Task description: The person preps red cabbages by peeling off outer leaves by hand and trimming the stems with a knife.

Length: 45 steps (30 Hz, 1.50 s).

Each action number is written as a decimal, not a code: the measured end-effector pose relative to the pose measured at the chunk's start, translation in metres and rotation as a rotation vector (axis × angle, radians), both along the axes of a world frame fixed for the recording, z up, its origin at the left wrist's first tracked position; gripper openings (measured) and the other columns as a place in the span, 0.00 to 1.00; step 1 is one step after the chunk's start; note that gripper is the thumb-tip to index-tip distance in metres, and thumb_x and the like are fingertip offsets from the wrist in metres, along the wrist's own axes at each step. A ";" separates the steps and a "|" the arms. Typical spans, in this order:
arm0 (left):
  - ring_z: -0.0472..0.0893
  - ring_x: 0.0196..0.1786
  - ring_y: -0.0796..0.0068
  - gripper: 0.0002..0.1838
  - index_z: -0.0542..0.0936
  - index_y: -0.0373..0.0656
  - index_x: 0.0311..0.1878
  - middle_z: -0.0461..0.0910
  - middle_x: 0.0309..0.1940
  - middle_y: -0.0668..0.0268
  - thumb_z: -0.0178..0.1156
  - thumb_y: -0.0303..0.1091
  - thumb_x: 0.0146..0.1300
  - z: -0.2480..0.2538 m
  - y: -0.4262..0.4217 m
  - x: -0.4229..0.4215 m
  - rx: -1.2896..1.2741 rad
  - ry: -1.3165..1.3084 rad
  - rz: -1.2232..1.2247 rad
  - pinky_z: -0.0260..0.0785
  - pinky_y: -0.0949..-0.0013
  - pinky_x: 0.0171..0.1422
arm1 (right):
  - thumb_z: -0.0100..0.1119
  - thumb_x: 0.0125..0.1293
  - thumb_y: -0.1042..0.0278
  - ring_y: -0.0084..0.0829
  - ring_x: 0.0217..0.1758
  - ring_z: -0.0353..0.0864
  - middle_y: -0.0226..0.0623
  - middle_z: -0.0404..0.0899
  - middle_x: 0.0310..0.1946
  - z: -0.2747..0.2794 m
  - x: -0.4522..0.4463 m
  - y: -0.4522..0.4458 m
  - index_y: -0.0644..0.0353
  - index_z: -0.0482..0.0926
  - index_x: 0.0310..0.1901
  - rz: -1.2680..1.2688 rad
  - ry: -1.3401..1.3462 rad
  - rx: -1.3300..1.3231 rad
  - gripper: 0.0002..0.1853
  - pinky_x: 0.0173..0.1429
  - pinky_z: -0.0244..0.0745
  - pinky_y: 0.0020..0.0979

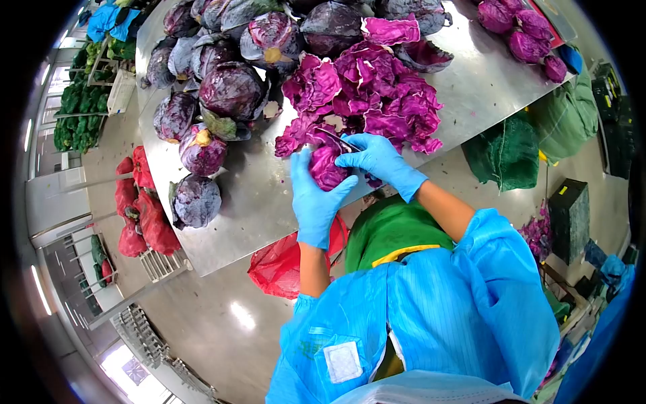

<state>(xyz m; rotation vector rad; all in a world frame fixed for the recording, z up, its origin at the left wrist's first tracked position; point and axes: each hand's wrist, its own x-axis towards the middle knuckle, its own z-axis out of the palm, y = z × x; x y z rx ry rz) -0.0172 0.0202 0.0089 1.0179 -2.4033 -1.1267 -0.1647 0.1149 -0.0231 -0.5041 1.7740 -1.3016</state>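
Observation:
A peeled red cabbage (328, 168) is at the near edge of a leaf pile, between my two blue-gloved hands. My left hand (315, 195) cups it from the left and below, with fingers and thumb curved around it. On its right side, my right hand (377, 160) is closed, its fingers touching the cabbage. A narrow dark strip shows at those fingers; whether it is a knife or a leaf edge, I cannot tell. Loose purple cabbage leaves (377, 91) lie heaped just beyond both hands.
Unpeeled red cabbages (232, 91) crowd the metal table's (222, 252) left and far side. Several peeled cabbages (528, 47) sit at the far right. Red mesh sacks (145, 212) stand on the floor to the left; a green sack (501, 151) and a dark crate (569, 219) are right.

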 end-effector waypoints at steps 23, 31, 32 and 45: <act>0.67 0.68 0.58 0.60 0.50 0.35 0.75 0.60 0.68 0.49 0.79 0.34 0.43 -0.020 0.004 0.027 0.222 0.319 0.185 0.61 0.61 0.73 | 0.71 0.51 0.37 0.42 0.51 0.82 0.50 0.80 0.50 0.040 0.002 -0.021 0.61 0.75 0.61 0.327 0.420 0.093 0.42 0.55 0.76 0.39; 0.62 0.71 0.47 0.58 0.59 0.40 0.74 0.59 0.70 0.46 0.80 0.44 0.39 -0.008 0.001 0.026 -0.029 0.072 0.073 0.59 0.55 0.74 | 0.58 0.70 0.54 0.19 0.20 0.76 0.30 0.80 0.26 0.007 0.000 -0.037 0.62 0.82 0.42 -0.027 -0.234 -0.044 0.16 0.22 0.71 0.25; 0.65 0.69 0.48 0.57 0.60 0.39 0.73 0.63 0.67 0.47 0.80 0.44 0.39 -0.014 0.004 0.030 -0.049 0.072 0.121 0.60 0.55 0.73 | 0.57 0.71 0.55 0.18 0.20 0.75 0.30 0.80 0.26 0.007 0.000 -0.031 0.62 0.80 0.42 -0.012 -0.004 0.016 0.16 0.22 0.70 0.24; 0.67 0.65 0.49 0.57 0.59 0.38 0.73 0.63 0.62 0.47 0.79 0.46 0.41 -0.006 0.030 0.029 -0.124 -0.054 0.173 0.63 0.55 0.70 | 0.57 0.67 0.64 0.34 0.26 0.80 0.40 0.78 0.30 0.021 0.052 0.065 0.61 0.78 0.50 0.220 0.963 -0.119 0.14 0.29 0.75 0.33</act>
